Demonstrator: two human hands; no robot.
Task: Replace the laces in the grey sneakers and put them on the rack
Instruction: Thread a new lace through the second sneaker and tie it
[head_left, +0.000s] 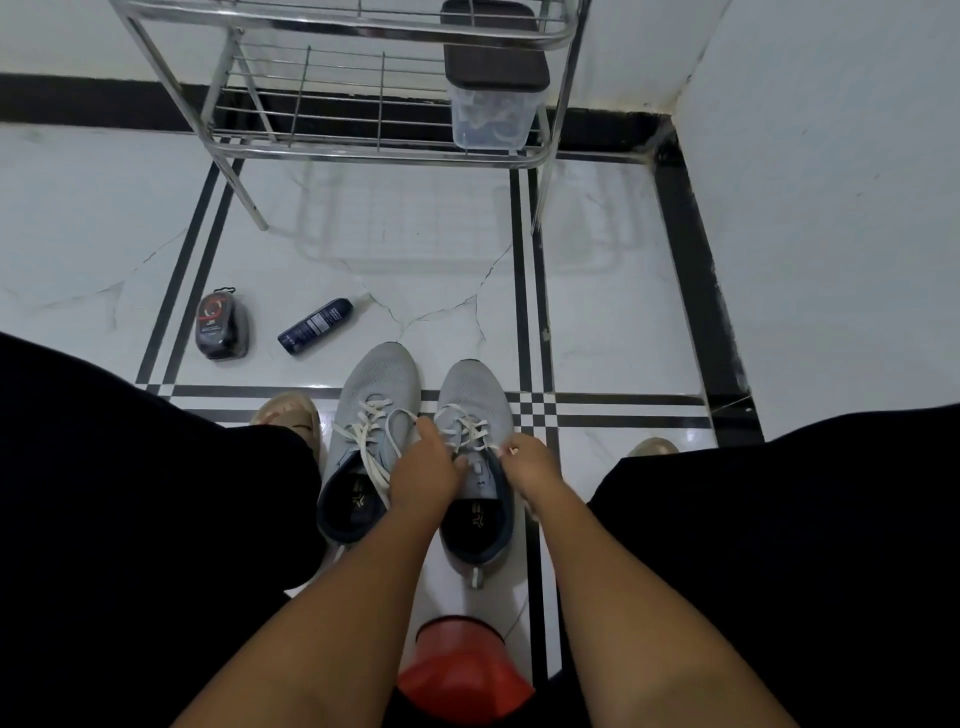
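The floor (613, 322) is glossy white tile crossed by black stripes, with white walls meeting in a corner at the upper right. Against the far wall stands a metal rack (363, 150) of chrome tubes and wire shelves; on its lower shelf, at the right end, sits a clear plastic box (491, 117) with a dark lid. The person's black-clad legs fill both lower sides of the view, and a sandalled foot (291, 415) shows just left of the shoes.

Two grey sneakers lie side by side on the floor between the legs, toes pointing toward the rack. The left sneaker (374, 395) has loose white laces (371, 431) trailing over its dark opening. The right sneaker (470, 395) is laced across its upper part.

The left hand (423, 475) reaches over the gap between the shoes, fingers curled down at the right sneaker's lacing; whether it actually grips lace is hard to tell. The right hand (530, 465) pinches a white lace end at that shoe's right edge.

A red stool (462, 670) sits near the bottom edge. Further out on the left lie a dark shoe-polish pack (222, 327) and a dark spray can (315, 326) on its side.
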